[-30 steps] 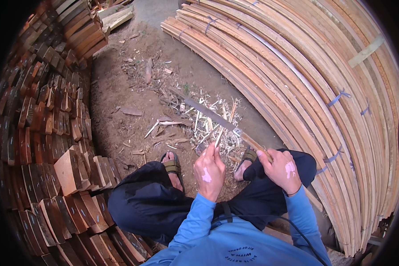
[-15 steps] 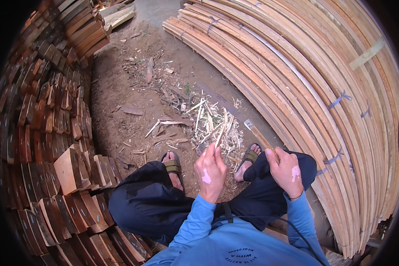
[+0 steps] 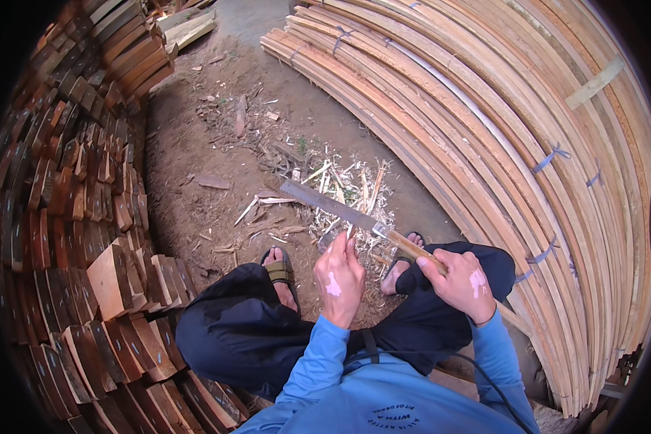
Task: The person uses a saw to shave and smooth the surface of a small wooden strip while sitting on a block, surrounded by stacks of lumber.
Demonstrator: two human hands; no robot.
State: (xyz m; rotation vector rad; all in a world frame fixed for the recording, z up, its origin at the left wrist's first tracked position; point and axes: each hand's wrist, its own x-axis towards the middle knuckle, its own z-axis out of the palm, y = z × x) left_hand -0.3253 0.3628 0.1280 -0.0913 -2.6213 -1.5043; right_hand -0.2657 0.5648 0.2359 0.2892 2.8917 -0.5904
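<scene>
My left hand (image 3: 338, 278) is closed round the end of a thin, pale wood strip (image 3: 350, 232), whose tip shows above the fingers. In my right hand (image 3: 456, 278), fingers wrap round the wooden handle (image 3: 416, 251) of a long-bladed knife (image 3: 333, 205). Its dark, flat blade points up and to the left and crosses just beyond my left fingertips, over the shavings. Whether the blade touches the strip I cannot tell. How far the strip runs behind the blade is hard to make out against the litter.
Pale shavings (image 3: 372, 189) and bark scraps lie on the dirt floor (image 3: 195, 145) between my sandalled feet. Stacked wood blocks (image 3: 87, 217) rise on my left. Long bundled wood strips (image 3: 470, 137), tied with bluish bands, run along my right.
The knife blade has swung left and now lies across, just beyond my left hand. My right hand has turned with the handle. My left hand has barely moved.
</scene>
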